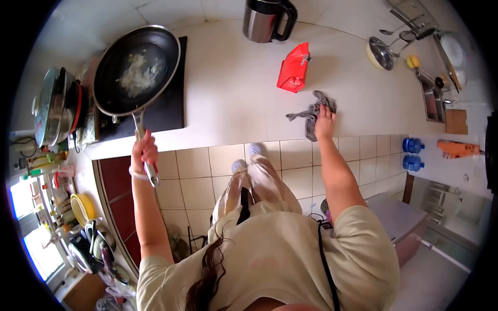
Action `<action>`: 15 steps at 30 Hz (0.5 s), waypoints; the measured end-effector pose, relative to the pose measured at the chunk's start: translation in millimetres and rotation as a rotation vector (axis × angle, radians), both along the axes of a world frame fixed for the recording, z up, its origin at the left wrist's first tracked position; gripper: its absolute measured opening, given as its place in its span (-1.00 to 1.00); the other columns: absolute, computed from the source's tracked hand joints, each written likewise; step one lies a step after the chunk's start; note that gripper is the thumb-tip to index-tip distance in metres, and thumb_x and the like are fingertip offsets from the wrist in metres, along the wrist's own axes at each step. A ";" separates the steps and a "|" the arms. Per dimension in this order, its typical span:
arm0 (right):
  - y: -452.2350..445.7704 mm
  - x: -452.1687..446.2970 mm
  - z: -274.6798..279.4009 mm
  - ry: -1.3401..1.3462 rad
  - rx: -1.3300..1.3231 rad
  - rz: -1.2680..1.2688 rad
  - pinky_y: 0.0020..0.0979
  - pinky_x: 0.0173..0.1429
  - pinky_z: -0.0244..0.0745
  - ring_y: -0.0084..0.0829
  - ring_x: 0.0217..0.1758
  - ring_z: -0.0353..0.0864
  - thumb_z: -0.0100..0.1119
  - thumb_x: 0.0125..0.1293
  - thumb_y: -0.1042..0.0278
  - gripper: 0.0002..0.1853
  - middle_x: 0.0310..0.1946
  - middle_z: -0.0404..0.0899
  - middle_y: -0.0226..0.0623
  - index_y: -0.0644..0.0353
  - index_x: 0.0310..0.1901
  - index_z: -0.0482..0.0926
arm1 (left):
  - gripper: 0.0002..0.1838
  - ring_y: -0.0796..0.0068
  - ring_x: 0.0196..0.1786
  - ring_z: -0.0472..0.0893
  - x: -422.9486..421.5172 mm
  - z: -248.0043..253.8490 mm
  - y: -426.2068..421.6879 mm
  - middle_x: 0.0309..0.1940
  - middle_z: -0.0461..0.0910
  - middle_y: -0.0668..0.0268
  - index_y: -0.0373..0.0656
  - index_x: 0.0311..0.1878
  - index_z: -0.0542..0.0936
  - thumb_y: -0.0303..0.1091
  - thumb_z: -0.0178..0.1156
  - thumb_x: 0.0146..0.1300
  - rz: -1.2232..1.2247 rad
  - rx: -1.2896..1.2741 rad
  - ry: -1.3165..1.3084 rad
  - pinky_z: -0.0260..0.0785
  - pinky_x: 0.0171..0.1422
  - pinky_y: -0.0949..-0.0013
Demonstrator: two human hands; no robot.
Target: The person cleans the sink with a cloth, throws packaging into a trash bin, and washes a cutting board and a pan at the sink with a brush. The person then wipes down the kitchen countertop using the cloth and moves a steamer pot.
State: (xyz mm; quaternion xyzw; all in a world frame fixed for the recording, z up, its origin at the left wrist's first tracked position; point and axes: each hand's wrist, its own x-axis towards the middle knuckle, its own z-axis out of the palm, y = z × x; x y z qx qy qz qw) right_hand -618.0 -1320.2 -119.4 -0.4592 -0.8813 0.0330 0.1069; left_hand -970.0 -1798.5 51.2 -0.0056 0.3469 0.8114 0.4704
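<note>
My left hand [144, 151] is wrapped round the handle of a black frying pan [106, 78]. The pan sits over the dark cooktop [174, 111], and pale chopped food [139, 73] lies in its middle. On the right, my right hand [325, 122] presses on a crumpled grey cloth [311, 115] on the white counter. The fingers lie over the cloth's right part, so I cannot see how much of it is gripped. Just behind the cloth stands a red bag [294, 70] with a clip at its top.
A steel kettle [259, 23] stands at the counter's back. To the right are a metal bowl [381, 53], a yellow sponge [413, 61] and a sink [432, 98]. Stacked pots [54, 106] stand left of the cooktop. Blue water jugs [413, 163] are at the far right.
</note>
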 end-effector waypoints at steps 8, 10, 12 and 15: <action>80.8 -5.1 60.0 0.318 -0.032 -0.351 -0.19 0.10 0.44 -0.04 -0.03 0.51 0.14 0.10 0.48 -0.64 -0.01 0.50 -0.08 0.08 -0.01 0.56 | -0.81 0.78 -0.80 0.17 105.7 88.0 -8.3 -0.67 0.23 0.49 -0.20 -0.10 0.32 -0.40 0.08 0.33 -0.257 -0.013 0.018 0.12 -0.80 0.61; 94.9 10.0 65.5 0.377 0.059 -0.297 -0.20 0.10 0.44 -0.03 0.00 0.51 0.16 0.09 0.48 -0.62 -0.03 0.51 -0.05 0.08 0.01 0.55 | -0.82 0.72 -0.81 0.21 138.3 111.7 2.5 -0.69 0.25 0.45 -0.19 -0.10 0.32 -0.51 0.06 0.27 -0.317 -0.035 -0.043 0.11 -0.81 0.54; 103.2 32.0 63.8 0.435 -0.124 -0.037 -0.19 0.17 0.40 -0.03 0.13 0.44 0.22 0.08 0.44 -0.56 0.06 0.46 -0.02 0.07 0.07 0.52 | -0.82 0.69 -0.81 0.23 171.1 129.0 18.7 -0.70 0.25 0.43 -0.18 -0.13 0.31 -0.56 0.03 0.24 -0.384 -0.055 -0.106 0.12 -0.81 0.51; 95.1 82.2 60.2 0.450 -0.108 0.066 -0.17 0.27 0.33 -0.02 0.21 0.39 0.30 0.07 0.37 -0.52 0.15 0.40 0.02 0.07 0.09 0.51 | -0.82 0.66 -0.81 0.23 221.9 147.7 60.3 -0.70 0.24 0.42 -0.17 -0.18 0.29 -0.56 0.05 0.21 -0.528 -0.064 -0.148 0.13 -0.79 0.49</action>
